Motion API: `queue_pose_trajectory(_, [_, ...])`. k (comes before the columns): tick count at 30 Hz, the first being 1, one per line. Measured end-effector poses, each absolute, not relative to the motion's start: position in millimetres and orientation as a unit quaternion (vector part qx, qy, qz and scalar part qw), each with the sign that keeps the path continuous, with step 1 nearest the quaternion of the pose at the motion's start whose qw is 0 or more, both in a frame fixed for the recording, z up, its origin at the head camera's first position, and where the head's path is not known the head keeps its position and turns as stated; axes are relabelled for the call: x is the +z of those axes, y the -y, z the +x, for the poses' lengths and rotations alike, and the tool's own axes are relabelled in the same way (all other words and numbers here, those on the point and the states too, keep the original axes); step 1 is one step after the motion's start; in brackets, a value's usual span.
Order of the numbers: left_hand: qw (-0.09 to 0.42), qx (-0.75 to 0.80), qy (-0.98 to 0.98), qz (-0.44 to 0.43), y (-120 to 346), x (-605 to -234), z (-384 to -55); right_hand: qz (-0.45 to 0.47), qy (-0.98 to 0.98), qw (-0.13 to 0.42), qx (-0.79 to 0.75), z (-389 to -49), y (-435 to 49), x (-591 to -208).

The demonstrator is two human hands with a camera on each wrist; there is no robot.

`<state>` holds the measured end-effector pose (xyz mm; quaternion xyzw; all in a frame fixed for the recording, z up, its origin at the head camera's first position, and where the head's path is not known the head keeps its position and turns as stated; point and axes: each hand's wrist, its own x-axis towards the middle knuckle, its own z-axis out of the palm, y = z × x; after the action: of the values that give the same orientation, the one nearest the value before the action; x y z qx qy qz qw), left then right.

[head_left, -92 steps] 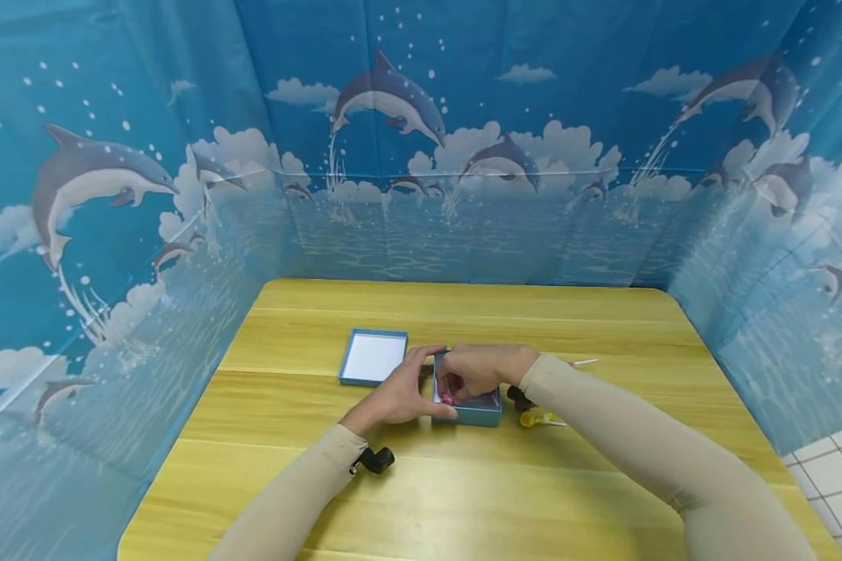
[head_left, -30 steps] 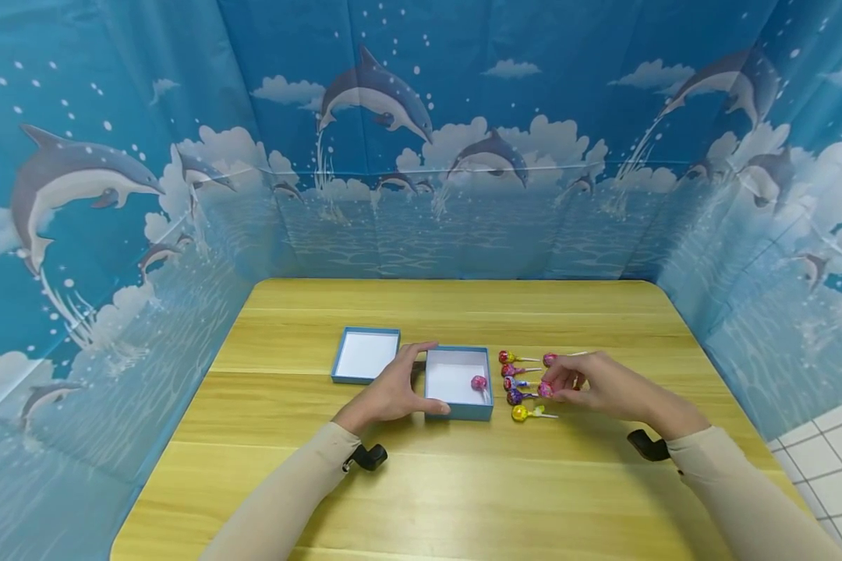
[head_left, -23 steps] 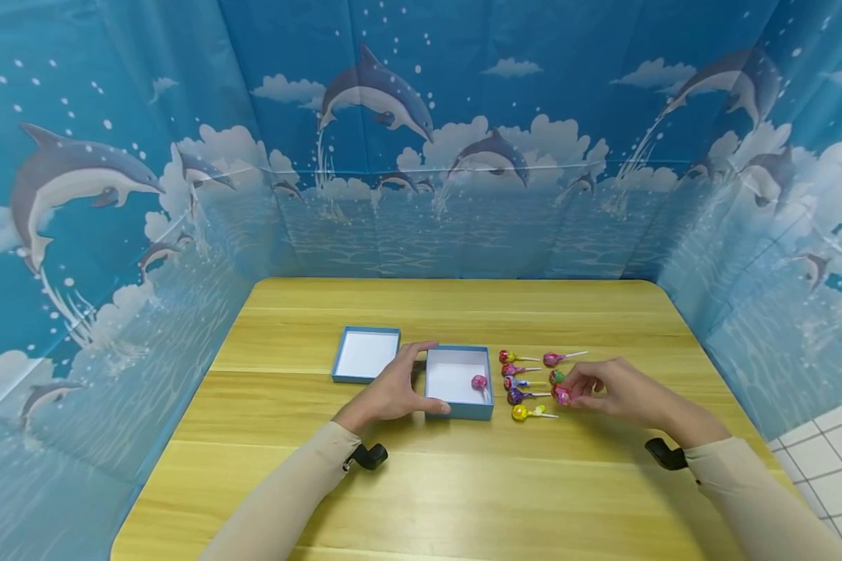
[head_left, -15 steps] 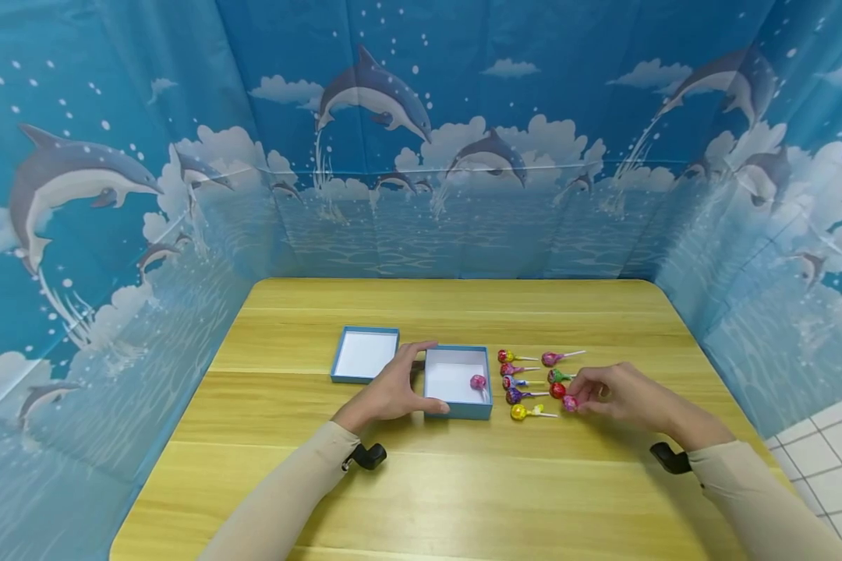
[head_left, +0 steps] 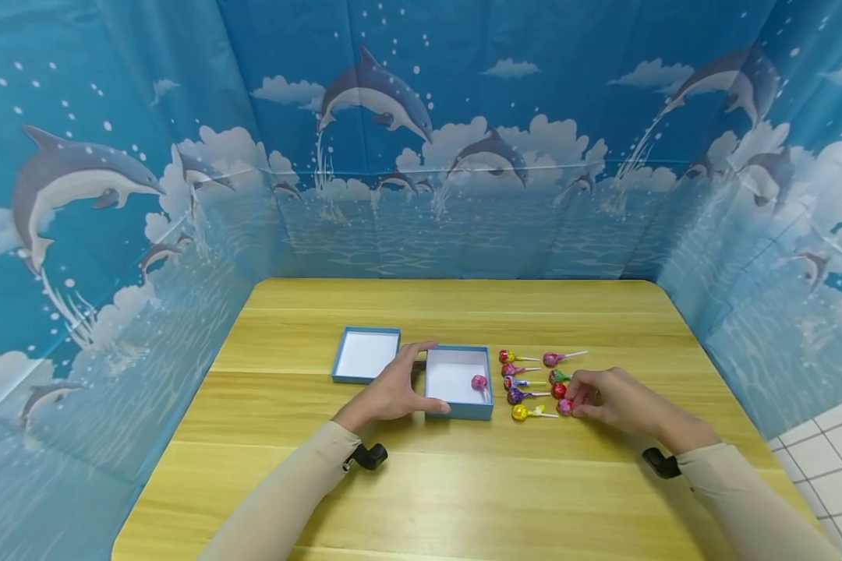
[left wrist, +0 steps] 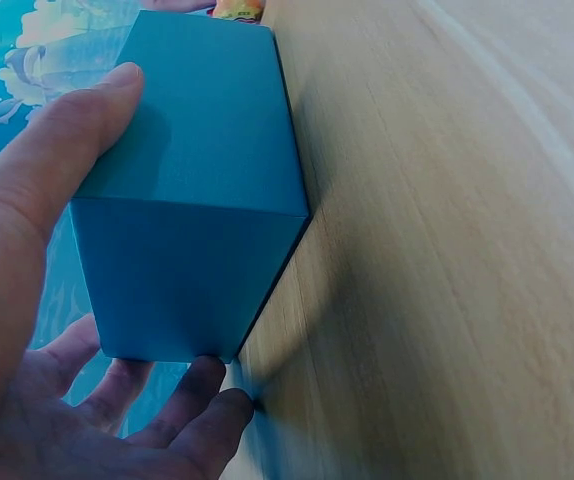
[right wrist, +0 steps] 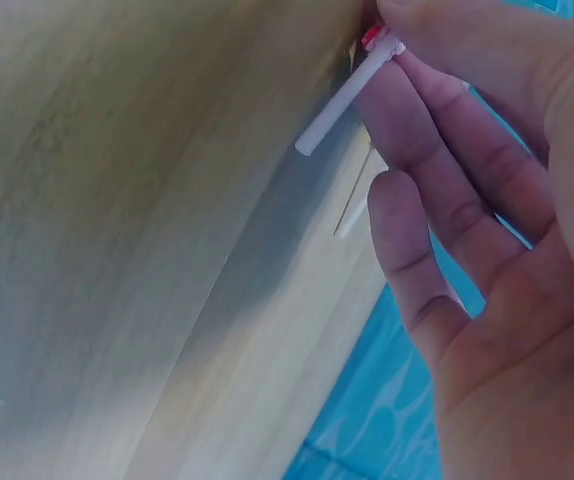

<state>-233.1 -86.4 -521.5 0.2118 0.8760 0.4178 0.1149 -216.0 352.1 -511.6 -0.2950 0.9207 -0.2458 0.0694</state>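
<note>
My left hand (head_left: 387,393) grips a blue square box (head_left: 458,414), thumb on its near side and fingers round the far corner. In the left wrist view the thumb lies on one blue wall (left wrist: 207,120). Inside the white box lies one pink lollipop (head_left: 479,382) near the right wall. Right of the box, my right hand (head_left: 606,397) pinches another pink lollipop (head_left: 564,407) between thumb and fingers, low over the table. Its white stick (right wrist: 337,110) sticks out past the thumb in the right wrist view. A red lollipop (head_left: 558,390) lies just beyond it.
A shallow blue lid (head_left: 368,354), white inside, lies left of the box. Beside the box lies a column of several lollipops, with a yellow one (head_left: 519,413) nearest. A green lollipop (head_left: 557,376) and a pink-purple one (head_left: 551,359) lie in a second column.
My right hand has come out of the box, leaving a pink lollipop inside. It has carried another pink lollipop rightward and nearer, then slightly back left. The left hand keeps its hold on the box.
</note>
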Motion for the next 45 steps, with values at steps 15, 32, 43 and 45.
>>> queue_pose_trajectory(15, [0.114, 0.422, -0.873, 0.216, 85.7, -521.7, -233.2, -0.314, -0.916, 0.032, -0.248, -213.8, -352.6, -513.1])
queue_pose_trajectory(32, [0.119, 0.432, -0.868, 0.216, 85.4, -520.3, -232.1, -0.303, -0.93, 0.003, -0.209, -210.0, -345.8, -493.5])
queue_pose_trajectory(43, [0.116, 0.428, -0.87, 0.215, 87.2, -522.2, -232.0, -0.351, -0.913, -0.013, -0.205, -220.5, -303.6, -474.0])
queue_pose_trajectory(45, [0.116, 0.429, -0.87, 0.214, 87.4, -522.4, -231.7, -0.355, -0.913, -0.001, -0.204, -222.6, -293.3, -470.8])
